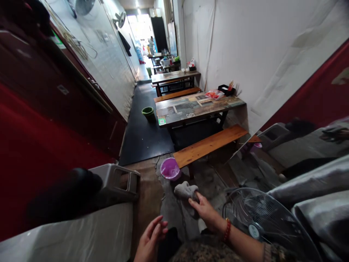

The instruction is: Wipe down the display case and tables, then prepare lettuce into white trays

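While the left grip [151, 238] is released, its fingers slightly curled, the right grip [205, 211] is clenched around one end of a cloth [185, 190]. The cloth is greyish white, thick and soft-looking, bunched into a rounded lump with folds along its top. It is over the grey floor [169, 207], near the purple bucket [170, 170] and the end of a wooden bench [212, 145]; I cannot tell whether it touches the floor. Counted, there is one cloth, one bucket, one green bin [148, 115] beside the nearest desk [182, 109], and one large fan [254, 230] at the right. That desk carries one red-and-white plastic bag [214, 95] and one black caddy [226, 90], with several sticks too small to count. One red bead bracelet [227, 230] circles the right wrist.
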`<state>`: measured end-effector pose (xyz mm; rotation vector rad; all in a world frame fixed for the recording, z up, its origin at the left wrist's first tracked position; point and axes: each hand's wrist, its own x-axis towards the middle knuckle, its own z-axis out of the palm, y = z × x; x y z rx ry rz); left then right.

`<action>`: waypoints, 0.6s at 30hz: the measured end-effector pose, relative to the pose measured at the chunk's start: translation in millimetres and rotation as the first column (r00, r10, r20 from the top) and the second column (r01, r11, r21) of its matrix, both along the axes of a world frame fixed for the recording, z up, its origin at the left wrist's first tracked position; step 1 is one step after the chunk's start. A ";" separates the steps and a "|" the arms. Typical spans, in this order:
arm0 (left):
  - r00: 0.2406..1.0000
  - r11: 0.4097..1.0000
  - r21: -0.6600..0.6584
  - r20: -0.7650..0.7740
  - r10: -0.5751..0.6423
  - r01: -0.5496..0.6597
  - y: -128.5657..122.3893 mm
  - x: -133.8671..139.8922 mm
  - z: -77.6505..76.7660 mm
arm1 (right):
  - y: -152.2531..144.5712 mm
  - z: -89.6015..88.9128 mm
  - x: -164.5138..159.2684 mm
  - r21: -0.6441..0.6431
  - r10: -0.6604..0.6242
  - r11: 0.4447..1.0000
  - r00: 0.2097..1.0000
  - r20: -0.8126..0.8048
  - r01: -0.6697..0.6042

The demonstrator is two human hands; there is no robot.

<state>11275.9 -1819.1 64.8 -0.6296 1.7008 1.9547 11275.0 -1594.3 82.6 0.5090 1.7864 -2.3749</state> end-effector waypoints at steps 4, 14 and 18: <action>0.999 1.000 -0.001 -0.039 -0.001 0.001 -18.0 -50.4 2.6 | -33.1 -0.1 -41.6 -0.042 0.055 0.998 0.998 0.007 -0.055; 0.884 0.950 0.026 -0.374 -0.280 0.312 -120.3 -212.2 -7.8 | -161.2 -27.4 -160.8 0.108 0.040 0.993 0.999 0.009 -0.041; 0.846 0.935 0.033 -0.438 -0.305 0.354 -162.0 -266.4 -5.3 | -216.7 -31.8 -214.6 0.193 0.186 0.965 0.982 -0.015 -0.180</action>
